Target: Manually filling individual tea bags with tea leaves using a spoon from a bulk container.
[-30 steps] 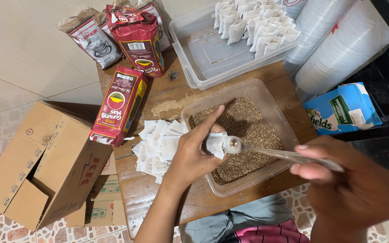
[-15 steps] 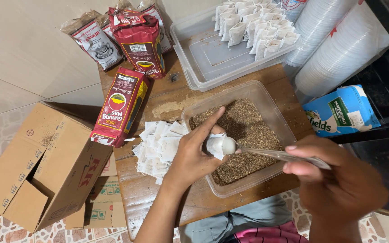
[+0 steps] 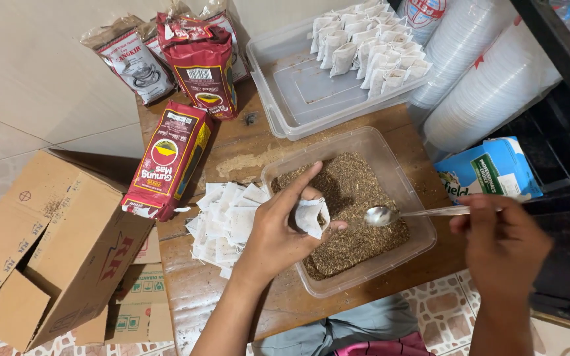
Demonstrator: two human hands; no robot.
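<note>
Closest in, the left hand [image 3: 278,231] is pinching a small white filter pouch [image 3: 312,216] between thumb and fingers, holding it over the near-left part of the clear plastic tub [image 3: 423,227], index finger pointing toward one o'clock. Just right of the pouch, a metal spoon [image 3: 380,215] is hovering over the loose brown tea [image 3: 354,198] filling the tub, its bowl apart from the pouch mouth. The right hand [image 3: 503,240] is gripping the spoon's handle end at three o'clock, fingers closed narrowly around it.

At nine o'clock from the tub, a heap of flat empty white pouches [image 3: 225,221] is lying on the wooden table [image 3: 252,148]. Further toward eight o'clock, an open cardboard box [image 3: 41,250] is sitting beside the table on the tiled floor.

Beyond the heap, at eleven o'clock, a red tea packet [image 3: 169,158] is lying flat, with more red and grey packets [image 3: 199,62] standing behind it against the wall. At twelve o'clock, a clear tray [image 3: 291,99] is holding rows of filled white pouches [image 3: 371,46]. At two o'clock, stacks of white plastic lids [image 3: 489,86] are leaning, with a blue carton [image 3: 489,171] beneath them.
</note>
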